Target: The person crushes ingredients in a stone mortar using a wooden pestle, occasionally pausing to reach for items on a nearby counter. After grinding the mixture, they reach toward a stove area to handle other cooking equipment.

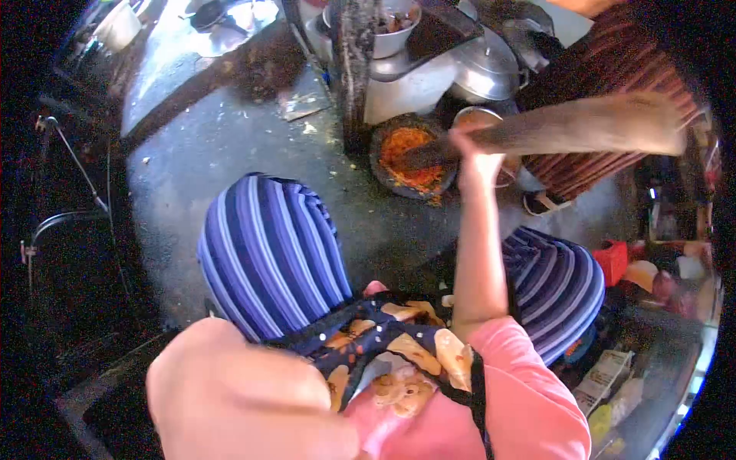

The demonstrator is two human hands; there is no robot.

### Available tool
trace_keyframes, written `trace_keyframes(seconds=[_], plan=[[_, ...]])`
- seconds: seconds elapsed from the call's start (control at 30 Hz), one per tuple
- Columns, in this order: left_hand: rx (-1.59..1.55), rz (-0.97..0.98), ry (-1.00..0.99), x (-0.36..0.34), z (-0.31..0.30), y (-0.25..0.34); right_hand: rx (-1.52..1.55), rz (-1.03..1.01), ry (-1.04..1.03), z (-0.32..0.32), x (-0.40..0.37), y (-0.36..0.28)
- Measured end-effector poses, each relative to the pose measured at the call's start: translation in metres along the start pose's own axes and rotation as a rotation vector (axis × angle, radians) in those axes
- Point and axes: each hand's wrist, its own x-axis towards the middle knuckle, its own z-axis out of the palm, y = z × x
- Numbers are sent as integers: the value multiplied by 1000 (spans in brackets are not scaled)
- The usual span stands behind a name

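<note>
My right hand (477, 159) is closed round a long, thick wooden pestle (583, 129). The pestle lies strongly tilted, its broad end out to the right. Its narrow end rests in a dark stone mortar (379, 162) on the floor. Inside the mortar is a coarse orange-red paste (408, 141), with a little spilled at the front rim. Close to the camera, at lower left, my left hand (245, 391) is large and smeared by motion, so its fingers cannot be made out. A metal bowl (475, 116) stands beside the mortar, partly hidden behind the pestle and my right hand.
Beyond the mortar stand a dark post (354, 77), a lidded metal pot (488, 67) and a basin (399, 40). Another person's brown striped garment (613, 73) and sandalled foot (546, 202) are close on the right. A red container (611, 262) sits right of my knee.
</note>
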Motion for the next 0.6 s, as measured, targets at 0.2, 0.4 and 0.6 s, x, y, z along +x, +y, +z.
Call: trace_keyframes(seconds=[0.2,0.4,0.6], plan=[[-26,-205,-821,30,13,17,39,97,143,15,-25,4],[-50,-369,-991,-9,4,-18,104,67,-78,13,6,-62],[-110,-298,-1052,8,35,-24,111,148,76,-3,-20,54]])
